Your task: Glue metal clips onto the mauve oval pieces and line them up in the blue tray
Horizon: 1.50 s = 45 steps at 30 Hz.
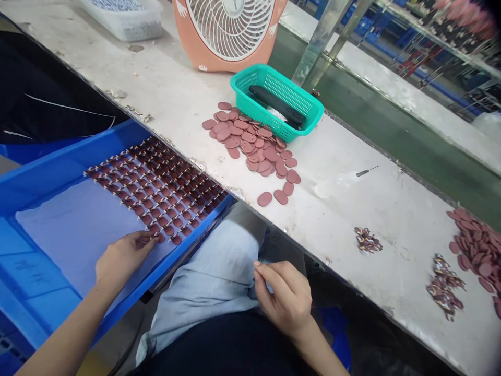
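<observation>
Within the blue tray [66, 156], at the near edge of the laid rows [156, 194], we found one reddish-brown piece [160, 238] pinched at the fingertips of the left hand [121, 259]. We judged placement in hand, the next move calling for alignment and clean release. Outside the tray, to its right, the right hand [287, 298] was curled; we could not tell whether it held anything.

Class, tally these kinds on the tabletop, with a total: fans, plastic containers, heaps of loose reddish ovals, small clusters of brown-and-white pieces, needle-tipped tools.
Fan: 1
Plastic containers, a green basket and a white tub: 2
Oval heaps: 2
Small clusters: 2
Needle-tipped tool: 1
Total: 8
</observation>
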Motion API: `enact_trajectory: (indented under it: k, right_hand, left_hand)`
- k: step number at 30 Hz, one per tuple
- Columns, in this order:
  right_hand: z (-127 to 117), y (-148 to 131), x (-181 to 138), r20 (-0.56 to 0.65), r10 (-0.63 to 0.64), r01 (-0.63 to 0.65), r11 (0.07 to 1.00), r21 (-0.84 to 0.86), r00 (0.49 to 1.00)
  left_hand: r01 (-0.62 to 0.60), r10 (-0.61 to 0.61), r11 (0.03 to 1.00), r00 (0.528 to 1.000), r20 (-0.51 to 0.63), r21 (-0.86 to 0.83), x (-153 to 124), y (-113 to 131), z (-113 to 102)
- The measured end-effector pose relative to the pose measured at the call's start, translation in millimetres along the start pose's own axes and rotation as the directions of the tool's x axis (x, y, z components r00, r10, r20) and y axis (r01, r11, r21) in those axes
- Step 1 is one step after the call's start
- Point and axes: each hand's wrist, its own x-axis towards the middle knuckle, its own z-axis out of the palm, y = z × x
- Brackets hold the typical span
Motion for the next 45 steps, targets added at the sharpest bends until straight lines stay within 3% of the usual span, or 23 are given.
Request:
enact_trajectory:
  k: [6, 11, 14, 16, 18, 20, 22, 24, 25, 27, 28, 32, 34, 36, 37, 39, 41, 44, 45]
  right_hand:
    - [-2.5, 1.4, 1.1, -0.018, 0.010, -0.010, 1.000, -0.005, 1.000]
    - [-25.9, 13.5, 2.1, -0.120, 0.021, -0.029, 0.998, -0.064, 0.993]
    - [-47.6, 31.6, 7.7, -0.335, 0.054, -0.133, 0.967, -0.219, 0.941]
    - [-60.0, 47.7, 17.2, -0.482, 0.143, -0.282, 0.932, -0.229, 0.864]
    - [-68.1, 65.5, 31.4, -0.521, 0.317, -0.435, 0.893, -0.118, 0.792]
    - [-70.7, 83.5, 48.2, -0.440, 0.507, -0.562, 0.827, 0.004, 0.742]
    - [-68.0, 100.3, 65.4, -0.304, 0.637, -0.643, 0.760, 0.094, 0.709]
    - [-62.1, 114.1, 80.6, -0.175, 0.687, -0.668, 0.727, 0.159, 0.705]
    - [-59.0, 119.3, 86.8, -0.124, 0.686, -0.663, 0.726, 0.181, 0.717]
    - [-54.2, 124.6, 95.3, -0.070, 0.662, -0.639, 0.742, 0.204, 0.746]
    - [-52.9, 124.0, 97.1, -0.064, 0.650, -0.626, 0.750, 0.216, 0.757]
    - [-49.6, 94.7, 88.7, -0.064, 0.622, -0.571, 0.751, 0.333, 0.780]
    - [-44.7, 67.8, 78.8, -0.033, 0.606, -0.541, 0.732, 0.413, 0.795]
    - [-36.5, 40.4, 68.8, 0.060, 0.582, -0.529, 0.686, 0.499, 0.811]
    - [-31.4, 28.5, 64.3, 0.129, 0.568, -0.534, 0.640, 0.552, 0.813]
    - [-20.4, 9.8, 56.4, 0.239, 0.558, -0.553, 0.503, 0.664, 0.794]
    - [-9.7, -2.1, 49.6, 0.328, 0.583, -0.567, 0.288, 0.772, 0.743]
    - [1.7, -12.7, 40.9, 0.490, 0.627, -0.585, -0.067, 0.808, 0.605]
    - [3.6, -15.1, 38.2, 0.543, 0.621, -0.600, -0.143, 0.787, 0.564]
  left_hand:
    - [-0.060, 0.060, 0.998, 0.998, 0.018, 0.015, 0.4, 5.6, -11.7]
    - [-0.097, 0.099, 0.995, 0.991, 0.085, -0.032, 1.7, 13.5, -36.3]
    - [-0.077, 0.077, 0.995, 0.997, -0.014, -0.061, -0.9, 33.2, -51.4]
    - [-0.126, 0.102, 0.986, 0.974, -0.200, -0.112, -5.1, 56.9, -57.2]
    - [-0.335, 0.242, 0.929, 0.870, -0.430, -0.155, -10.3, 87.9, -58.1]
    - [-0.647, 0.497, 0.751, 0.684, -0.534, -0.130, -15.4, 122.9, -54.3]
    - [-0.857, 0.734, 0.504, 0.492, -0.468, -0.110, -19.3, 156.6, -47.3]
    - [-0.922, 0.859, 0.358, 0.387, -0.336, -0.147, -21.0, 183.0, -39.3]
    - [-0.927, 0.889, 0.325, 0.367, -0.275, -0.185, -20.9, 192.2, -35.4]
    - [-0.907, 0.904, 0.322, 0.380, -0.198, -0.271, -20.0, 201.5, -29.1]
    - [-0.886, 0.891, 0.343, 0.412, -0.190, -0.311, -19.9, 202.3, -27.1]
    - [-0.751, 0.765, 0.469, 0.608, -0.212, -0.464, -32.0, 195.5, -32.3]
    - [-0.619, 0.664, 0.520, 0.726, -0.176, -0.589, -48.0, 194.2, -42.8]
    - [-0.397, 0.554, 0.538, 0.831, -0.042, -0.744, -66.8, 195.6, -54.7]
    - [-0.270, 0.511, 0.530, 0.858, 0.049, -0.804, -75.7, 196.5, -59.6]
    - [-0.073, 0.465, 0.492, 0.865, 0.191, -0.868, -90.0, 196.6, -64.8]
    - [0.016, 0.467, 0.436, 0.851, 0.241, -0.900, -98.8, 193.2, -63.0]
    - [-0.006, 0.585, 0.288, 0.793, 0.171, -0.958, -104.1, 183.5, -52.5]
    - [-0.022, 0.615, 0.231, 0.778, 0.129, -0.973, -104.8, 180.3, -49.0]
